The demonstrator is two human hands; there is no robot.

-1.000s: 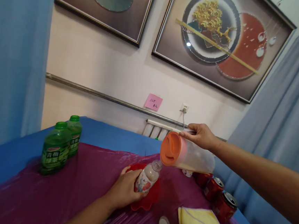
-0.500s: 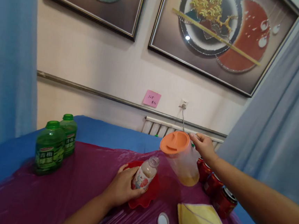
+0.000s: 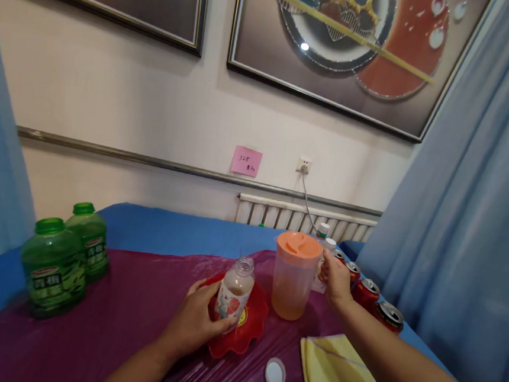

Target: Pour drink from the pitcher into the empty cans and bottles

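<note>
My left hand (image 3: pixel 194 316) is wrapped round a clear bottle (image 3: pixel 234 293) with a printed fruit label and no cap. The bottle is over a red wavy-edged plate (image 3: pixel 248 336), tilted slightly to the right; whether it touches the plate I cannot tell. With my right hand (image 3: pixel 336 275) I grip the handle of a translucent pitcher (image 3: pixel 291 283) with an orange lid. It stands nearly upright just right of the plate, a yellowish liquid in its lower part. A white bottle cap (image 3: pixel 275 374) lies in front of the plate.
Two green bottles (image 3: pixel 54 271) stand on the left. Several red cans (image 3: pixel 365 293) line the right edge, with white-capped bottles (image 3: pixel 323 231) behind the pitcher. A folded yellow cloth (image 3: pixel 341 371) lies at the front right on the purple plastic sheet (image 3: pixel 143 288).
The pitcher, earlier tipped toward the bottle's mouth, has come back to nearly upright and lower. My left hand still holds the bottle, now tilted less. The camera view has shifted.
</note>
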